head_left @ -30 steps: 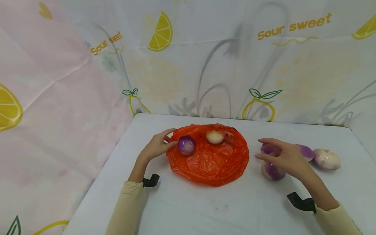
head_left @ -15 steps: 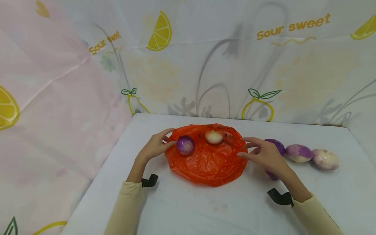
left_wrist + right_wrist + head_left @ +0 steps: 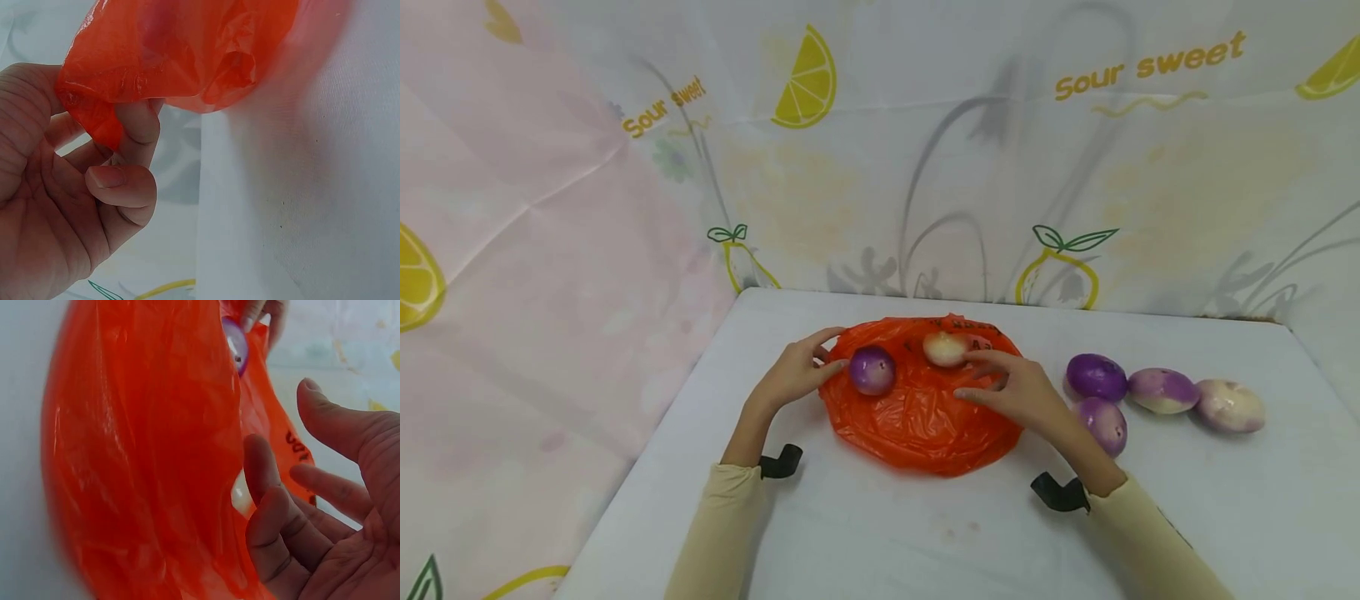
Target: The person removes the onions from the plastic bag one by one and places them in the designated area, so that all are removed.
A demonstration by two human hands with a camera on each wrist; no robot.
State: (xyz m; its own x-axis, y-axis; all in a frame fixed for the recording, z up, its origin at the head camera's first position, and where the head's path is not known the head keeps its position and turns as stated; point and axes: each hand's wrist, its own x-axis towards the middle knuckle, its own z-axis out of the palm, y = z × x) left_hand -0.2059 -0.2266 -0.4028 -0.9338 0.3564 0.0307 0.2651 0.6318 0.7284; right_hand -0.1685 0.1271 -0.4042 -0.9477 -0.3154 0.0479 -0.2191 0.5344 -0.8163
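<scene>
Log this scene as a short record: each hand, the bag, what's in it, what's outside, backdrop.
Left hand: holds the bag's left edge
Right hand: over the bag's right side, holding nothing
Bag: orange bag, mouth open, on the white table
In bag: purple vegetable at left, cream vegetable toward the back
Outside, right of bag: dark purple vegetable, lilac vegetable, two-tone vegetable, pale vegetable
Backdrop: printed cloth with lemons and "Sour sweet"
</scene>
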